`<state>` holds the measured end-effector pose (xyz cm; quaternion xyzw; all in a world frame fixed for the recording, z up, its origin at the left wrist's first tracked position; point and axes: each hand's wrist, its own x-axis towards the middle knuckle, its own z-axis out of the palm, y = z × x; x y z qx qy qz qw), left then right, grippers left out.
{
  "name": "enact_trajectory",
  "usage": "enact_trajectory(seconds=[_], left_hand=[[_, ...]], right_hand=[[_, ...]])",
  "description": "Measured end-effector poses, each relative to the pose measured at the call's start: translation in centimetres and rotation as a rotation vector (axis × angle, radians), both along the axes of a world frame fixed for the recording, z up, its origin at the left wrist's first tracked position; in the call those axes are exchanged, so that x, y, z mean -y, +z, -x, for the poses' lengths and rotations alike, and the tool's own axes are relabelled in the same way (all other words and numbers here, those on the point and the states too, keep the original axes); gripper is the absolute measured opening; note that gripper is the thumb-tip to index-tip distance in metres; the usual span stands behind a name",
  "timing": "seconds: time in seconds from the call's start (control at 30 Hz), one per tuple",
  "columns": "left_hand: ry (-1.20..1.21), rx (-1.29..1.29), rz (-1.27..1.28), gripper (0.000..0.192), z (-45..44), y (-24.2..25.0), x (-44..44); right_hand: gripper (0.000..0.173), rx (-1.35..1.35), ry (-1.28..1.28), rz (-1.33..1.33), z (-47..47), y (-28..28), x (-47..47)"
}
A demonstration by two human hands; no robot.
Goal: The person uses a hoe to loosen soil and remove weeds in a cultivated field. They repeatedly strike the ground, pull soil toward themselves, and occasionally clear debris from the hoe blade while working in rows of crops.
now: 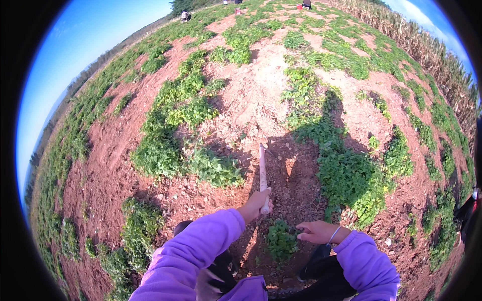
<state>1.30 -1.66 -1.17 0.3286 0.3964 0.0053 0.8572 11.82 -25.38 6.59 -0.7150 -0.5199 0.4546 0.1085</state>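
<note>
My left hand point(259, 202) is closed around the lower end of a wooden tool handle point(262, 169), which points away from me over the reddish soil. A thin dark part, perhaps the tool's head, shows at the handle's far end; its shape cannot be told. My right hand point(314, 231), with a pale band at the wrist, hangs low beside a small leafy green plant point(281, 240) between my feet. Its fingers are partly bent, and I see nothing held in them. Dug, crumbly soil point(292, 188) lies in shadow ahead of both hands.
Leafy vines point(350, 180) grow to the right, with more vines point(162, 150) to the left. My shoe point(314, 263) stands near the right hand. Part of a person point(467, 218) shows at the right edge. Farther off are a crouching person point(185, 15) and dry corn stalks point(425, 45).
</note>
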Motion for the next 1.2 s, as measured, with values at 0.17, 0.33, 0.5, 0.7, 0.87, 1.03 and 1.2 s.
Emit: enact_trajectory(seconds=[0.17,0.33,0.5,0.7,0.87,1.03,1.2], left_hand=[[0.147,0.2,0.356,0.024,0.1,-0.2,-2.6],[0.167,0.304,0.457,0.021,1.0,4.0,-3.3],[0.108,0.414,-0.035,0.022,1.1,8.0,-2.9],[0.16,0.487,-0.876,0.017,1.2,11.4,-3.5],[0.244,0.322,-1.111,0.021,0.7,8.9,-2.3],[0.086,0.055,-0.946,0.023,2.0,1.9,1.8],[-0.227,-0.298,-0.162,0.025,4.6,-4.4,3.7]], right_hand=[[0.055,-0.026,-0.006,0.012,0.0,-0.1,-0.2],[0.054,-0.04,-0.038,0.007,-0.2,0.1,0.0],[0.055,-0.066,-0.059,0.018,-0.2,0.9,0.0],[0.056,-0.051,-0.06,0.02,-0.4,0.7,0.5],[0.056,-0.046,-0.075,0.011,-0.5,0.1,0.8],[0.056,-0.013,-0.047,-0.039,-0.4,-0.5,0.5],[0.055,-0.013,-0.021,-0.041,-0.3,-0.5,-0.1]])
